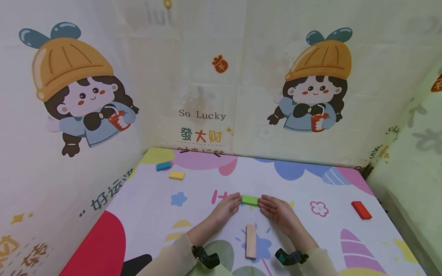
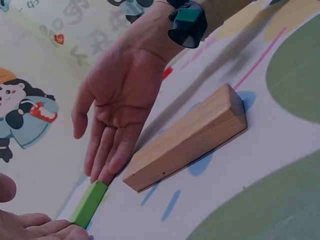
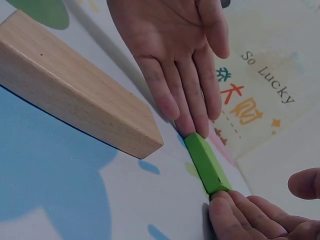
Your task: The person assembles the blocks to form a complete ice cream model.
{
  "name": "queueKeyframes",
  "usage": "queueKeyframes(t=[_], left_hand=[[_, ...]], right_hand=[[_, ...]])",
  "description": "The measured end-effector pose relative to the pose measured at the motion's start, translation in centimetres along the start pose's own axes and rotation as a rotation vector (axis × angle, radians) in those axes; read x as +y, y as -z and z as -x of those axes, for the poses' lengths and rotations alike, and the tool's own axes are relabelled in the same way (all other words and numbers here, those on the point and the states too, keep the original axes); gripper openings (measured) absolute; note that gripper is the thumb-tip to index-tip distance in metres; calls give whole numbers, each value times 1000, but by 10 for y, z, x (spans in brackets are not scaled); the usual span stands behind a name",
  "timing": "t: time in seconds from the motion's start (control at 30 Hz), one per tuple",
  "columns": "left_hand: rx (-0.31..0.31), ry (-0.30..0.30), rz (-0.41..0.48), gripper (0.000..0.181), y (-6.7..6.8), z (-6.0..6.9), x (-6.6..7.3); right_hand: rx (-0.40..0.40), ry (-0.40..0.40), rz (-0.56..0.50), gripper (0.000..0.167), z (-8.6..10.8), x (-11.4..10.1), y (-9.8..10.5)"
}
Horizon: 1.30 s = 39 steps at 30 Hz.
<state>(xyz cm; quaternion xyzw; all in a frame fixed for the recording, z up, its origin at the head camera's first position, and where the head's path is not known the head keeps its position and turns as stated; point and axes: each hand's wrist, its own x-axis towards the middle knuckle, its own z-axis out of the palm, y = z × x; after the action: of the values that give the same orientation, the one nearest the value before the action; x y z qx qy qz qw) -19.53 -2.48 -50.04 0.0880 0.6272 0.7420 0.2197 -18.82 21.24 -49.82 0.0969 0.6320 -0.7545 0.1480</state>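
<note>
A green block (image 1: pixel 249 200) lies flat on the table between the two hands. My left hand (image 1: pixel 226 209) touches its left end with straight fingertips, palm turned inward. At the block's other end, the fingertips of my right hand (image 1: pixel 277 212) press lightly, fingers also straight. Both wrist views show the green block (image 2: pixel 90 204) spanning the short gap from fingertips to fingertips. Nearer to me, between the forearms, rests a longer plain wooden block (image 1: pixel 250 241), which looks large in the right wrist view.
Toward the back left lie a blue block (image 1: pixel 164 166) and a yellow block (image 1: pixel 177 175). A red block (image 1: pixel 361 210) sits near the right edge. The patterned tabletop (image 1: pixel 290 191) meets printed cloth walls (image 1: pixel 252 107) at the back and sides.
</note>
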Motion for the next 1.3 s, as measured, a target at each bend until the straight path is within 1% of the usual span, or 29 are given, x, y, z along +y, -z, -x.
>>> queueKeyframes(t=[0.17, 0.33, 0.43, 0.6, 0.77, 0.97, 1.17, 1.3], left_hand=[[-19, 3, 105, 54, 5, 1, -5], [-55, -2, 172, 54, 8, 3, -7], [-74, -11, 185, 55, 11, 6, -6], [-82, 11, 213, 56, 13, 14, -8], [-99, 36, 220, 60, 13, 21, -9], [-112, 49, 233, 60, 13, 25, -11], [-137, 54, 224, 61, 14, 31, -13], [-147, 66, 229, 63, 15, 34, -13]], right_hand=[[-11, -1, 15, 52, 2, 0, 0], [-8, -4, 11, 51, 5, 0, 0], [-23, -8, 8, 52, 6, 0, 0], [-61, -15, 19, 54, 10, 1, 1], [-73, -21, 61, 56, 16, 2, 2], [-88, -17, 103, 58, 23, 5, 3], [-109, -6, 116, 59, 30, 8, 3], [-122, -6, 99, 59, 34, 8, 4]])
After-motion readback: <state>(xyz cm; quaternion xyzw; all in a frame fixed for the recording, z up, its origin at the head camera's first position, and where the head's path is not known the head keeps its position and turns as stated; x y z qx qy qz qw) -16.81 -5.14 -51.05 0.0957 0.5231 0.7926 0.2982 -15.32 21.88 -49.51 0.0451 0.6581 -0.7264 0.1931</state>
